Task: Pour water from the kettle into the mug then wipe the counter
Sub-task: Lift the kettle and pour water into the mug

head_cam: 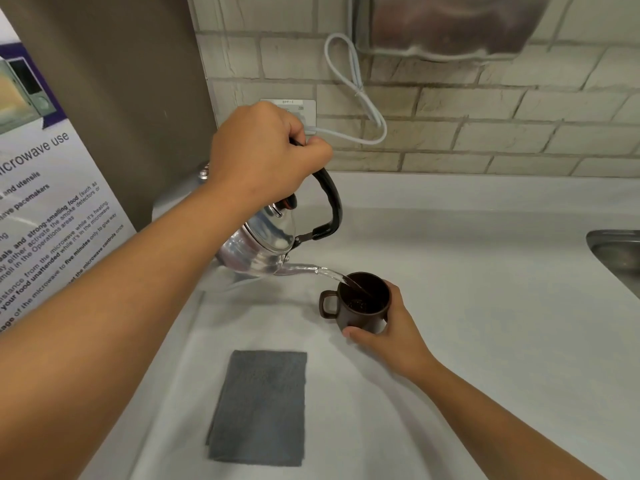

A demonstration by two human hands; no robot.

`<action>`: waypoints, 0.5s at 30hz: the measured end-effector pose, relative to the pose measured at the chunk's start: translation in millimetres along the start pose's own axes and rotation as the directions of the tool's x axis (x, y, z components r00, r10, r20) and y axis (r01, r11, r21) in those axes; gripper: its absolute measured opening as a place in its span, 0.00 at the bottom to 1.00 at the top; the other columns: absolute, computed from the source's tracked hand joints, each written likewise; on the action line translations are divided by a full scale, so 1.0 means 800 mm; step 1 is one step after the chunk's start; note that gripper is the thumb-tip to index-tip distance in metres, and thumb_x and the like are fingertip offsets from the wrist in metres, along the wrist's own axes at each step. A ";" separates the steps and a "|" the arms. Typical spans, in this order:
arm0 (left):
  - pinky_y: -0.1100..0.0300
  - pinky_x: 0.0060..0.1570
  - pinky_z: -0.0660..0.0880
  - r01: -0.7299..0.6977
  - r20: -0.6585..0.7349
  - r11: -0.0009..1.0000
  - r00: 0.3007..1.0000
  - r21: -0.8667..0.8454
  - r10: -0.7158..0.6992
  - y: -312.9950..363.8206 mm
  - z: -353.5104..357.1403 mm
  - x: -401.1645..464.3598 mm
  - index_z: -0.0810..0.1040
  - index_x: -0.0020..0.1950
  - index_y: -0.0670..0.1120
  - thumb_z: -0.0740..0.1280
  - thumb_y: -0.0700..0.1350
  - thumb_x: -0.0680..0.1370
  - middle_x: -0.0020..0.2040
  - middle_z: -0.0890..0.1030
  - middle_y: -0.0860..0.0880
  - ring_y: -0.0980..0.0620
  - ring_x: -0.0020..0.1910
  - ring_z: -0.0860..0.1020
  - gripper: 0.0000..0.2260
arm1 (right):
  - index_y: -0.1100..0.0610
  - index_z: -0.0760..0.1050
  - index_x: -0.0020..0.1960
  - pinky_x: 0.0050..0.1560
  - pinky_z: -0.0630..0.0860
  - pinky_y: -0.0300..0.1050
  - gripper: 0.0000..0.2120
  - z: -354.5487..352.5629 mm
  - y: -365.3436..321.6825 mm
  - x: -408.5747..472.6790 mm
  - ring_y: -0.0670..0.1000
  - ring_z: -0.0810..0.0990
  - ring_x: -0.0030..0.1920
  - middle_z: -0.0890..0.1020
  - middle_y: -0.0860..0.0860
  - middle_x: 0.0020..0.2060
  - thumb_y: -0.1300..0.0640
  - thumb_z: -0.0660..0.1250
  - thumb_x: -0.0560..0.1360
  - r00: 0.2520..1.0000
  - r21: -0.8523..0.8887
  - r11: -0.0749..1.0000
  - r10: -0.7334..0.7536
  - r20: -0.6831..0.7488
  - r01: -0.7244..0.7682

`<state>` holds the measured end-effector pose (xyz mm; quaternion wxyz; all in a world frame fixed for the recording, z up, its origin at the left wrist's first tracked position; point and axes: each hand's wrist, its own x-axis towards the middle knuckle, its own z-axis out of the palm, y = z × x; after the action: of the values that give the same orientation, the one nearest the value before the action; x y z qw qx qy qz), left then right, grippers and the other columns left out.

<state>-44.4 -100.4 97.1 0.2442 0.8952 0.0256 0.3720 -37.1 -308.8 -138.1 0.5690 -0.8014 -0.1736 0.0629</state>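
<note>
My left hand [263, 154] grips the black handle of a shiny steel kettle [259, 247], which is tilted with its spout toward the right. A stream of water runs from the spout into a small dark brown mug [360, 301] standing on the pale counter [485, 306]. My right hand [388, 327] wraps around the mug's right and front side, with the mug's handle pointing left. A folded grey cloth [259, 407] lies flat on the counter in front of the mug, untouched.
A steel sink [620, 254] cuts into the counter at the right edge. A white cable [356, 91] hangs from a wall socket on the brick wall. A metal dispenser [446, 26] is mounted above. A microwave-use poster [45, 202] stands at left.
</note>
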 end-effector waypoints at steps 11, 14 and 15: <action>0.54 0.31 0.75 -0.031 -0.002 0.999 1.000 -0.013 0.031 -0.002 0.001 0.003 0.77 0.29 0.40 0.66 0.48 0.68 0.23 0.73 0.42 0.48 0.26 0.68 0.13 | 0.32 0.61 0.59 0.51 0.69 0.22 0.38 0.001 0.000 0.001 0.32 0.73 0.58 0.74 0.36 0.59 0.56 0.79 0.61 1.000 -0.013 1.000 0.008 -0.008 -0.008; 0.57 0.29 0.72 -0.015 0.001 0.998 1.000 -0.054 0.015 -0.011 0.003 -0.001 0.77 0.28 0.41 0.66 0.48 0.68 0.22 0.74 0.43 0.50 0.24 0.68 0.12 | 0.34 0.62 0.60 0.51 0.69 0.22 0.38 0.001 0.001 0.000 0.32 0.73 0.58 0.74 0.36 0.59 0.56 0.80 0.61 1.000 -0.005 1.000 0.012 -0.004 -0.012; 0.60 0.28 0.69 0.000 -0.003 0.998 1.000 -0.069 0.000 -0.015 0.003 -0.002 0.76 0.27 0.42 0.66 0.48 0.68 0.21 0.72 0.47 0.52 0.23 0.67 0.12 | 0.36 0.62 0.62 0.52 0.69 0.22 0.38 0.001 0.001 0.000 0.32 0.73 0.58 0.74 0.36 0.59 0.56 0.80 0.62 1.000 -0.003 1.000 0.012 -0.003 -0.012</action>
<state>-42.0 -91.3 89.2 0.2751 0.8856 0.0131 0.3740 -37.2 -308.6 -138.9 0.5678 -0.8032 -0.1679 0.0649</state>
